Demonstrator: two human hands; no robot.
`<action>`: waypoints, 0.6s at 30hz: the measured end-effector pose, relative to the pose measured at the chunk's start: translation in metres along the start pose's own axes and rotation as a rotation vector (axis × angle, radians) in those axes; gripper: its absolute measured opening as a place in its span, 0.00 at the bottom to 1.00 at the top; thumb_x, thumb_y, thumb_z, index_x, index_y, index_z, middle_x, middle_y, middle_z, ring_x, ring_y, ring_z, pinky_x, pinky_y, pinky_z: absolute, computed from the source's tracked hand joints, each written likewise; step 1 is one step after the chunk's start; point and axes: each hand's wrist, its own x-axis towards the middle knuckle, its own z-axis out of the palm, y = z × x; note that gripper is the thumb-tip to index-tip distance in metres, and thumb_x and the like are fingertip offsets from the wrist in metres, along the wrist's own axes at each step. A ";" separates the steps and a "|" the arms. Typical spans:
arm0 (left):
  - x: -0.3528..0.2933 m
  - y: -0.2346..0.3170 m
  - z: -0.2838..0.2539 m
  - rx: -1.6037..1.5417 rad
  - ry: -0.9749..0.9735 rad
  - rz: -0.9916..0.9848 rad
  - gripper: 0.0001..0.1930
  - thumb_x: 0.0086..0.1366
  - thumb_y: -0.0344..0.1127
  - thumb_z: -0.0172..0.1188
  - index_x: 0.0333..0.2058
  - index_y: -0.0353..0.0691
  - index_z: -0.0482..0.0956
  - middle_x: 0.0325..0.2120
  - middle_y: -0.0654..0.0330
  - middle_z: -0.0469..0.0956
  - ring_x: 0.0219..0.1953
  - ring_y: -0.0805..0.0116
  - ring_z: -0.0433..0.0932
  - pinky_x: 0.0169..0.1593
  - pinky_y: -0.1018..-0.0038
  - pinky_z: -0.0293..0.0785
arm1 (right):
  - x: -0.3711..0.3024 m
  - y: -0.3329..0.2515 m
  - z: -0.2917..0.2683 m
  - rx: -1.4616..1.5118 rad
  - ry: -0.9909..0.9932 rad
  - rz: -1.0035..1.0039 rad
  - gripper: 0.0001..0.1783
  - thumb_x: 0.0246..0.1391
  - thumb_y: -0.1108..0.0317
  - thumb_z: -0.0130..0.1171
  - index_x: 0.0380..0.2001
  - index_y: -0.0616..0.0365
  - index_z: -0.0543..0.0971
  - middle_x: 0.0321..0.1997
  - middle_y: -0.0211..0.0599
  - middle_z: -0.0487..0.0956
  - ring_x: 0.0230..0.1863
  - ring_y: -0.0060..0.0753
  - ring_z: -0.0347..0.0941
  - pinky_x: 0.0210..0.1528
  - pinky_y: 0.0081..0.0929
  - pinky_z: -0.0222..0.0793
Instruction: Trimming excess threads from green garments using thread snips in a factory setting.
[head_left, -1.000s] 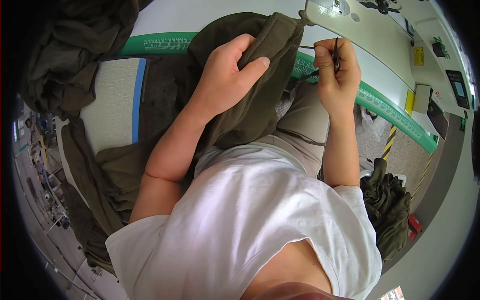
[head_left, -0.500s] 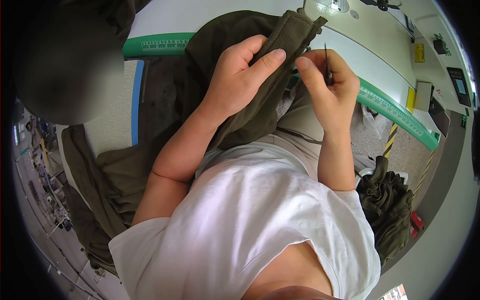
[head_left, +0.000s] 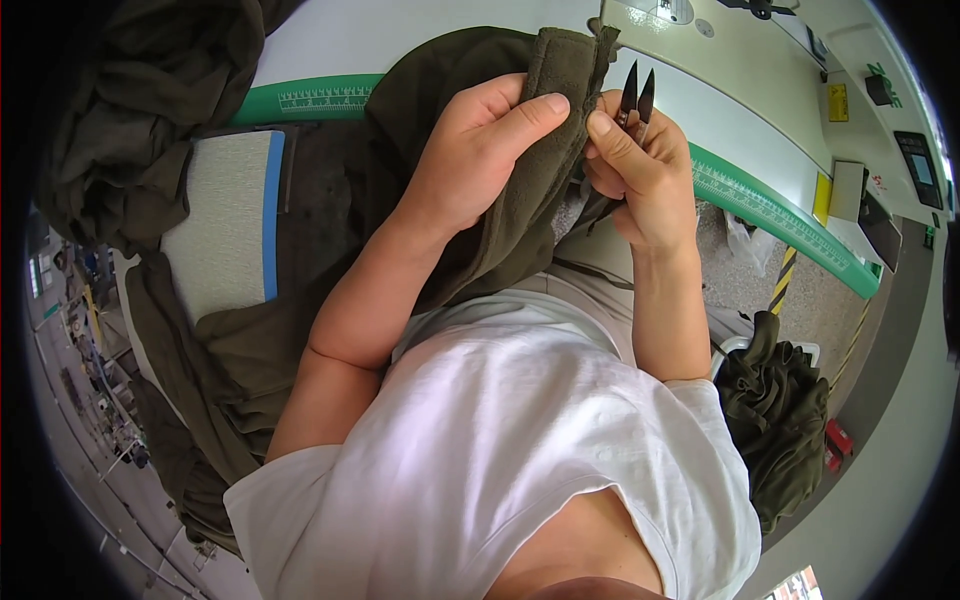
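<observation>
My left hand (head_left: 490, 150) is closed round the folded band of a dark olive garment (head_left: 553, 80), thumb flat on its fuzzy face. The band stands up from my lap, its upper end above my fingers. At the band's right edge, my right hand (head_left: 640, 165) is closed with thumb and forefinger together, touching or very near the cloth. Thread snips (head_left: 643, 100) sit in that hand, their two dark blades pointing up and slightly apart. The handles are hidden in my palm. Whether a thread is pinched at the fingertips is too small to tell.
Ahead runs a white worktable (head_left: 330, 40) edged by a green ruler strip (head_left: 770, 215), with a sewing machine (head_left: 840, 110) at right. Olive cloth is heaped at upper left (head_left: 150, 110) and in a bin at lower right (head_left: 770, 420). A grey board (head_left: 225, 215) with blue edging lies left.
My right hand has moved left onto the garment's edge, and both snip blades now show. The band has shifted slightly left and stands more upright. The blurred patch at upper left is gone.
</observation>
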 end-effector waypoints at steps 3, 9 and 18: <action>0.000 -0.002 0.000 0.007 0.013 0.014 0.11 0.66 0.35 0.53 0.38 0.32 0.77 0.29 0.67 0.77 0.30 0.85 0.71 0.34 0.84 0.69 | -0.003 -0.005 0.003 -0.156 0.049 -0.015 0.06 0.57 0.69 0.56 0.31 0.61 0.73 0.21 0.25 0.68 0.14 0.10 0.51 0.15 0.13 0.44; 0.003 -0.006 0.000 0.070 0.033 0.060 0.09 0.66 0.34 0.54 0.37 0.33 0.77 0.27 0.70 0.75 0.28 0.86 0.69 0.32 0.85 0.67 | -0.012 -0.008 0.000 -0.459 0.155 -0.468 0.08 0.56 0.68 0.58 0.32 0.62 0.72 0.23 0.25 0.69 0.17 0.14 0.55 0.19 0.14 0.50; 0.004 -0.009 0.002 0.240 0.054 0.155 0.08 0.65 0.33 0.55 0.32 0.34 0.75 0.23 0.73 0.72 0.25 0.88 0.64 0.28 0.86 0.62 | -0.036 -0.028 0.007 -1.170 0.219 -0.464 0.09 0.51 0.71 0.63 0.30 0.64 0.73 0.21 0.31 0.71 0.19 0.19 0.62 0.23 0.16 0.58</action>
